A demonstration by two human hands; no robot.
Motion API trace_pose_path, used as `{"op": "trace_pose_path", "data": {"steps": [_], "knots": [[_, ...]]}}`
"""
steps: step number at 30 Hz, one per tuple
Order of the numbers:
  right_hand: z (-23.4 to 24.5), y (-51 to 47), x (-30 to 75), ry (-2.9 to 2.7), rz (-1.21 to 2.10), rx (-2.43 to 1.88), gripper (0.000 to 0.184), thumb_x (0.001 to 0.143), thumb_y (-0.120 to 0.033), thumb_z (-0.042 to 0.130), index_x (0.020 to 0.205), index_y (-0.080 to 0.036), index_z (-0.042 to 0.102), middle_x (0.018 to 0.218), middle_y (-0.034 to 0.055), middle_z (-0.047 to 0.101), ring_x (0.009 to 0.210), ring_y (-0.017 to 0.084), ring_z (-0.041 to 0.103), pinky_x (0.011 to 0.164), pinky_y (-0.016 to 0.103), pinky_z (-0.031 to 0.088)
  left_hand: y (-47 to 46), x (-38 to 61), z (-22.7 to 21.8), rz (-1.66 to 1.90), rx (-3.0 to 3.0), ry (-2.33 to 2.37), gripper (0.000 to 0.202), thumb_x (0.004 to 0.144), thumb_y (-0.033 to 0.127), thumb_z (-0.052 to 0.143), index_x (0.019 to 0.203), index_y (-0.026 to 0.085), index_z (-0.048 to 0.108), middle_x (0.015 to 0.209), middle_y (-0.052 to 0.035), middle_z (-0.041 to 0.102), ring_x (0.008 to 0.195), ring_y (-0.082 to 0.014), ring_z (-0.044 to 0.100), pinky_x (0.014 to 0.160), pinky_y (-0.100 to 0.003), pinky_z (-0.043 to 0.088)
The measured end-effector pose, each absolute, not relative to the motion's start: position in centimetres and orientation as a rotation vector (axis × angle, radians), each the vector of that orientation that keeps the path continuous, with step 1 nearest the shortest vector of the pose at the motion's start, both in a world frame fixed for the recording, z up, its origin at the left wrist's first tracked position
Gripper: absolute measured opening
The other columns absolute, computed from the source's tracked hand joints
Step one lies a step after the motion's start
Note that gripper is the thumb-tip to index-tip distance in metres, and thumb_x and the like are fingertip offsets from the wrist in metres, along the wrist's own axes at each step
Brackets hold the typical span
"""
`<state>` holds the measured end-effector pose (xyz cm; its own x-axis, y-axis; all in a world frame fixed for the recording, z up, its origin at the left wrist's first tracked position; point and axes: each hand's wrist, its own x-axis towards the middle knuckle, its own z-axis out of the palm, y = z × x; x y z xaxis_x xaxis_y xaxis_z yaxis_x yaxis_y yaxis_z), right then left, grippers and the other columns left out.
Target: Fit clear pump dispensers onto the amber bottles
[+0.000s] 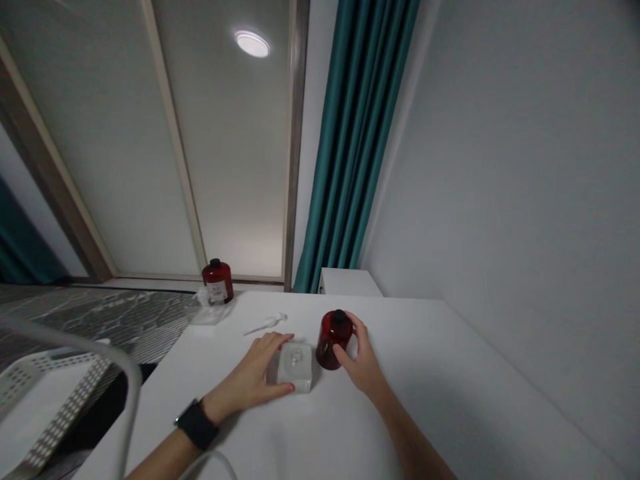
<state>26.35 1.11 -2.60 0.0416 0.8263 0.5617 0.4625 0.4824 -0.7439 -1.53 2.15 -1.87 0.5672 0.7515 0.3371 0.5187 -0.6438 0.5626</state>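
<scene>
A clear, whitish square container (301, 367) with a round opening on top stands on the white table. My left hand (260, 370), with a dark watch on the wrist, spans it from the left: the thumb lies at its near edge and the fingers at its far edge. Just to the right, my right hand (361, 360) is wrapped round a dark red bottle (327, 343) with a black cap, thumb in front and fingers behind. The bottle is upright. Beyond my left hand lies a white pump dispenser head (267, 324) on its side.
At the table's far left corner stands a second red bottle (225, 277) with a pale label, beside crumpled clear plastic (207, 310). A white basket (65, 413) is at the lower left, behind a grey curved tube (134, 387). A wall borders the table on the right.
</scene>
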Motion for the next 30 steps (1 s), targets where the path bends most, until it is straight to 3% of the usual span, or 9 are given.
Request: {"op": "trace_pose_path", "data": {"steps": [7,14,30], "knots": [[-2.8,1.0,26.0,-1.613,0.446,-1.099,0.079,0.076,-0.019,0.066,0.147,-0.024,0.033,0.147,0.0125,0.041,0.138,0.03,0.042,0.114,0.053,0.039,1.8,-1.2,-1.9,0.793,2.426,1.06,0.064,0.079,0.041,0.075,0.134,0.022,0.05,0.124,-0.012,0.061,0.113,-0.0328,0.057,0.098,-0.047,0.047],[-2.7,1.3,26.1,-1.581,0.276,-1.109,0.067,0.071,-0.019,0.075,0.132,-0.023,0.049,0.131,0.0117,0.051,0.125,0.032,0.05,0.11,0.054,0.042,2.0,-1.2,-2.5,0.778,2.404,1.082,0.064,0.079,0.038,0.075,0.136,0.022,0.049,0.128,-0.0121,0.06,0.118,-0.0336,0.055,0.102,-0.048,0.043],[-2.8,3.4,27.2,-1.661,0.487,-1.139,0.07,0.079,-0.022,0.069,0.143,-0.024,0.041,0.145,0.0116,0.051,0.134,0.03,0.047,0.113,0.053,0.037,1.9,-1.0,-2.1,0.724,2.398,1.121,0.068,0.078,0.033,0.079,0.137,0.022,0.047,0.127,-0.0114,0.059,0.116,-0.0325,0.054,0.101,-0.047,0.042]]}}
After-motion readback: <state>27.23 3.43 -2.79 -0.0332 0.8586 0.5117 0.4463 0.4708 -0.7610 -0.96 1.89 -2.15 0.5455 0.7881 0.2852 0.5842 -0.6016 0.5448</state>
